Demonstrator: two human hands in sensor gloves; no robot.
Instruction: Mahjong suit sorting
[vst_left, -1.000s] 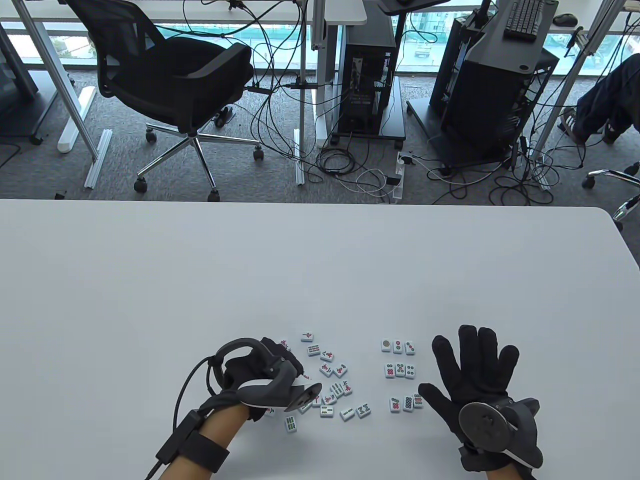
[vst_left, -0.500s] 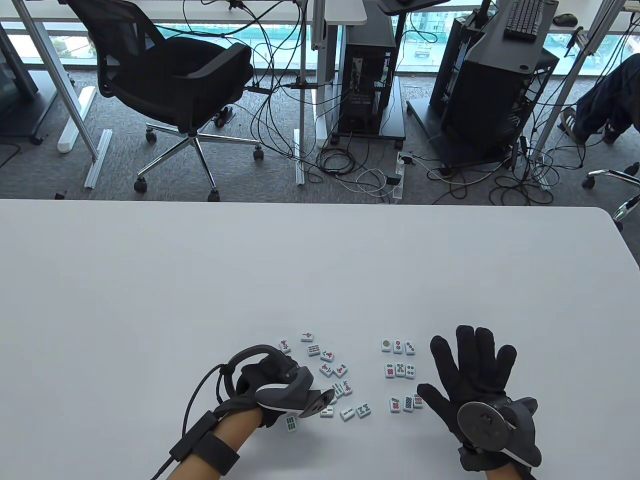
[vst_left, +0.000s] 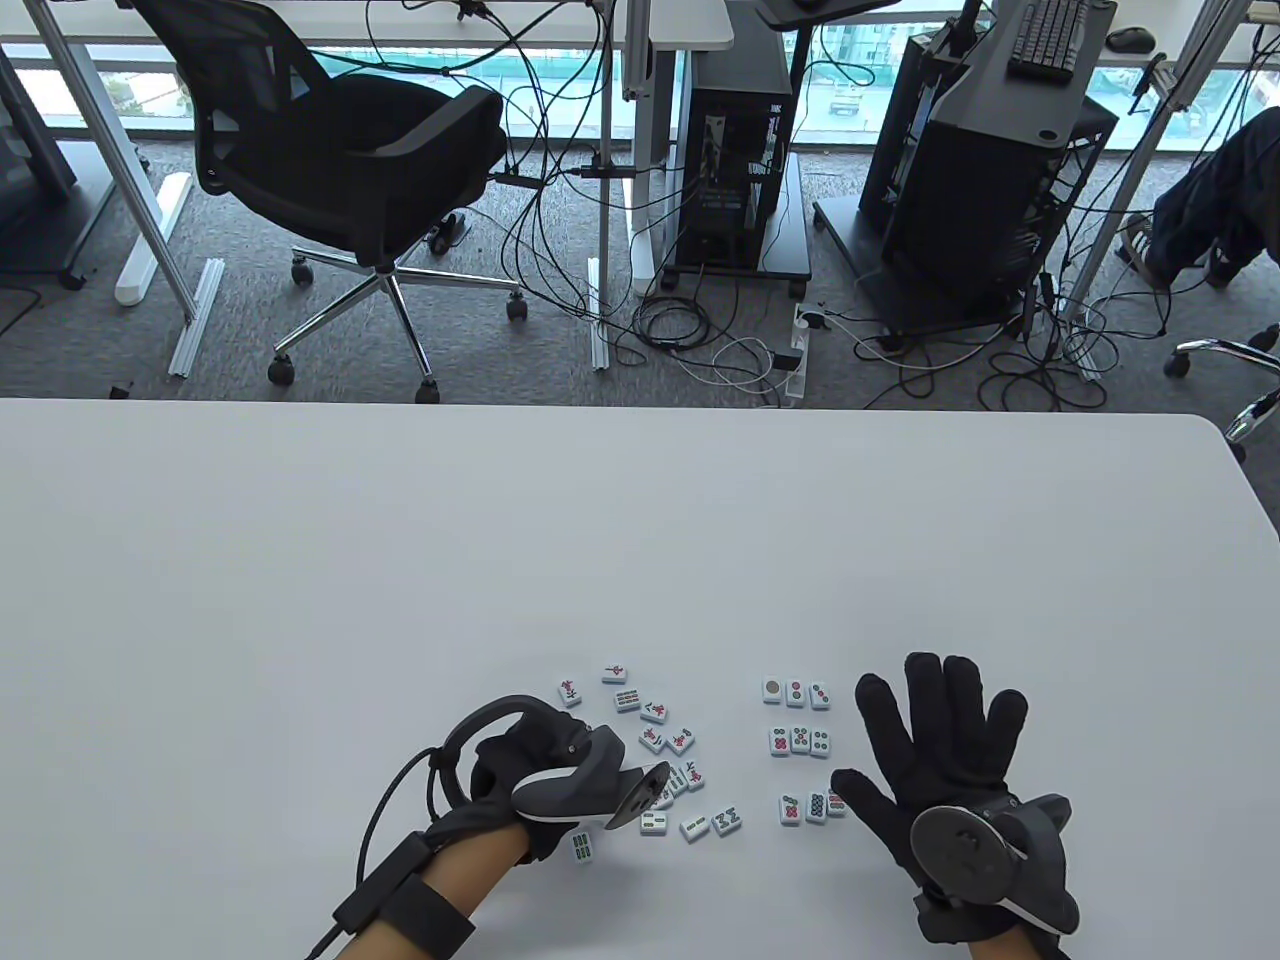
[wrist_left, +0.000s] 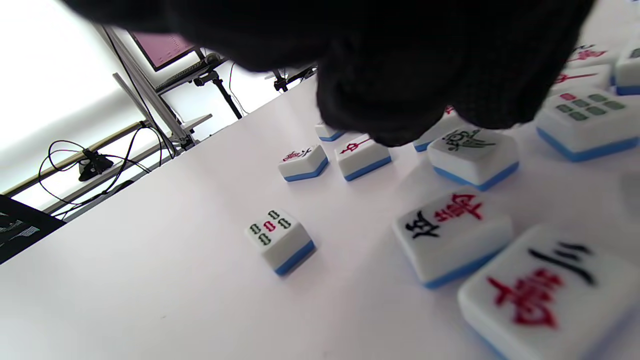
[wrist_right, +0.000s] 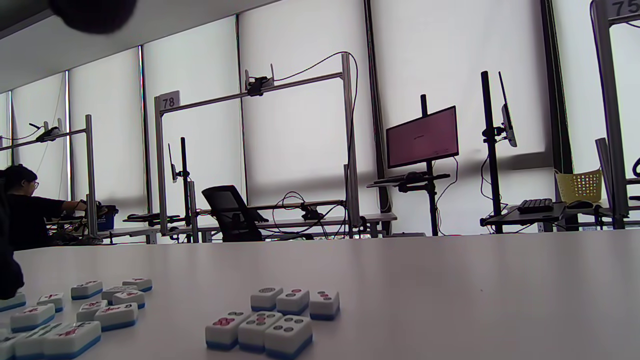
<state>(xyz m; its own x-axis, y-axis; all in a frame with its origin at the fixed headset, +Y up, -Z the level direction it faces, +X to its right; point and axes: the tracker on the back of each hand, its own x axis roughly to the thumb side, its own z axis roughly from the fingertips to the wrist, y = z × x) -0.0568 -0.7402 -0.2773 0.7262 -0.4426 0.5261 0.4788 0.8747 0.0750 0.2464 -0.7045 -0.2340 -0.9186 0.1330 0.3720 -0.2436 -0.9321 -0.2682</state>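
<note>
Near the table's (vst_left: 300, 560) front edge, the left hand (vst_left: 530, 770) has drawn back off the mixed tiles (vst_left: 665, 745), grip hidden; right hand (vst_left: 940, 750) rests spread flat beside sorted dot tiles (vst_left: 800, 740); sorting continues

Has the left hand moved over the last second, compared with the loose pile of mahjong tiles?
Yes. The left hand has pulled back toward the person, uncovering the red-character tile it hid at the pile's far left corner.
</note>
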